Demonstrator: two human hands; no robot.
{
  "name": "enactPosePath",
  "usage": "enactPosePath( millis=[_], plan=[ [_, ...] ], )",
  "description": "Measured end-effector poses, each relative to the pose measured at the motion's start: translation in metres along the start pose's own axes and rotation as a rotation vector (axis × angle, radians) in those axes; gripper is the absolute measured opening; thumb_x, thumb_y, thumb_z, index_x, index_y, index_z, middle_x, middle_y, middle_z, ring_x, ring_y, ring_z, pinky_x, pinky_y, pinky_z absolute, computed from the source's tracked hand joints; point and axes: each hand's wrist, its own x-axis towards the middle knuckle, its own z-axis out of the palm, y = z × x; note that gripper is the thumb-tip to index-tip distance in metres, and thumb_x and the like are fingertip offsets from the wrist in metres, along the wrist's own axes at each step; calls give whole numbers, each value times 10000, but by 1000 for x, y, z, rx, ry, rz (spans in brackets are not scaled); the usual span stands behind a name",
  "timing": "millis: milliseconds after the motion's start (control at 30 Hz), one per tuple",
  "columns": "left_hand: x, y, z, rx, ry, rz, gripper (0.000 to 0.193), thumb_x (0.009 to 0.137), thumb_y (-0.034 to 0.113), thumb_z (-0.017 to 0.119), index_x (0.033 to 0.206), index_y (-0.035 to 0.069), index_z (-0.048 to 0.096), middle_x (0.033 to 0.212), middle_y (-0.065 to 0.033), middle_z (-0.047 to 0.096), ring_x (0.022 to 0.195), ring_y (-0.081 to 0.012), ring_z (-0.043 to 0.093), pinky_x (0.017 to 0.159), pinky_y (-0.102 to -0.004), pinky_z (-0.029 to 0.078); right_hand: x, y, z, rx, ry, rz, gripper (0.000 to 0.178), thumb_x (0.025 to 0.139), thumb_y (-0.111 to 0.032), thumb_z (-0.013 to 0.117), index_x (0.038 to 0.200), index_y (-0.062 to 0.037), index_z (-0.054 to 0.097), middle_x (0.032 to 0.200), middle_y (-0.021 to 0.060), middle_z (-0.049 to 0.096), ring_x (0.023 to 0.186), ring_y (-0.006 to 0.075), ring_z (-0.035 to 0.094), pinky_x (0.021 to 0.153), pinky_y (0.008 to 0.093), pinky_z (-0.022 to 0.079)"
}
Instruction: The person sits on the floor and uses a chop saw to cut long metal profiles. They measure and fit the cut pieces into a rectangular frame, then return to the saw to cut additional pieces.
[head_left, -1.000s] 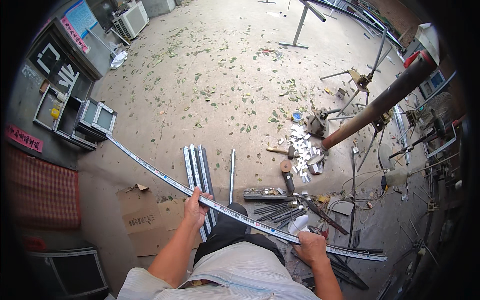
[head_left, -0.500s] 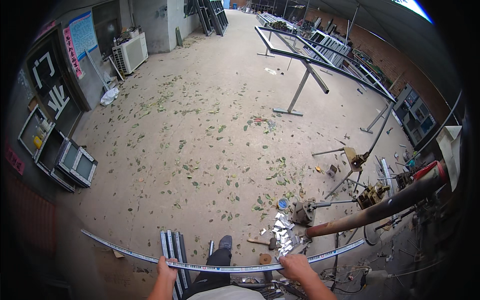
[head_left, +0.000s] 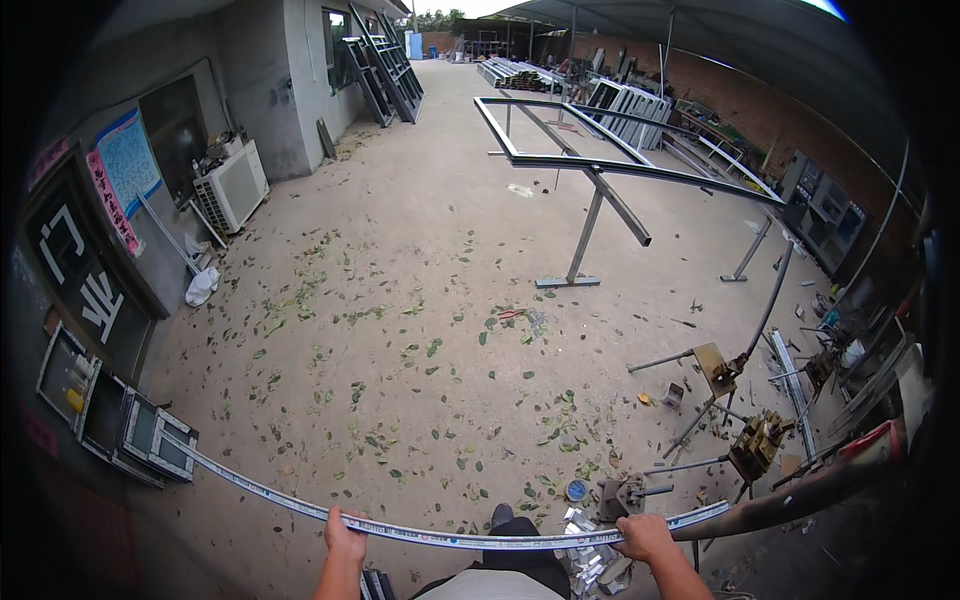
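Observation:
A long, thin profile strip [head_left: 470, 541], covered in pale printed film, stretches across my front at about waist height. My left hand [head_left: 345, 541] is closed around it left of my body. Farther right, my right hand [head_left: 648, 538] grips the same strip near its right end. Its left end reaches out toward small window frames [head_left: 160, 445] by the wall. Below my right hand lies a pile of cut silvery metal pieces [head_left: 592, 562] on the floor. Beside my left forearm, the ends of several dark profiles [head_left: 376, 585] show low down.
At the right, a thick brown pole [head_left: 800, 505] slants in close to the strip's right end. Brass-coloured machines with lever arms [head_left: 763, 445] stand beyond it. Ahead, a large dark frame [head_left: 560, 160] rests on metal stands. Red-handled pliers [head_left: 512, 313] and scattered leaves lie on the concrete.
My view has lifted and shifted forward. The strip is still in both hands; its right end now overlaps the brown pole in view. My right hand appears farther right.

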Motion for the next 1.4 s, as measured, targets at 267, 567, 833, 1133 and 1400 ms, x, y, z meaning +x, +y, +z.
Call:
enactPosePath(
  millis=[267,567,833,1133,1400],
  plan=[
    [115,-24,140,-51,201,29,369,1061,352,636,1246,52,528,1220,-140,598,1094,-289,636,1008,-484,596,236,61,-70,-8,-19,-108,388,859,-518,803,971,-154,731,906,138,775,897,366,766,771,522,585],
    [220,7,279,-194,290,34,502,1086,394,610,1472,105,470,1374,-142,605,1134,-284,660,990,-460,614,509,82,-222,-50,160,-380,371,849,-492,809,923,-146,697,876,100,741,864,357,756,752,515,586],
    [354,32,490,-74,317,-33,438,1078,347,598,1425,111,475,1168,-126,627,970,-268,684,837,-471,661,716,54,-289,-44,128,-403,421,910,-540,766,968,-128,695,890,97,745,887,351,760,777,496,595],
    [416,91,864,262,-245,-49,351,1119,346,556,1283,43,490,1125,-157,648,1043,-357,710,968,-540,609,879,4,-372,192,126,-152,684,994,-758,575,969,-87,707,851,166,763,817,394,770,734,530,607],
    [507,87,1059,675,-619,171,475,1134,457,548,1268,1,553,1224,-237,705,1099,-359,759,854,-438,648,1058,25,-435,507,-89,215,828,968,-852,503,1059,-68,755,912,246,783,926,465,767,839,557,594]
  ],
)
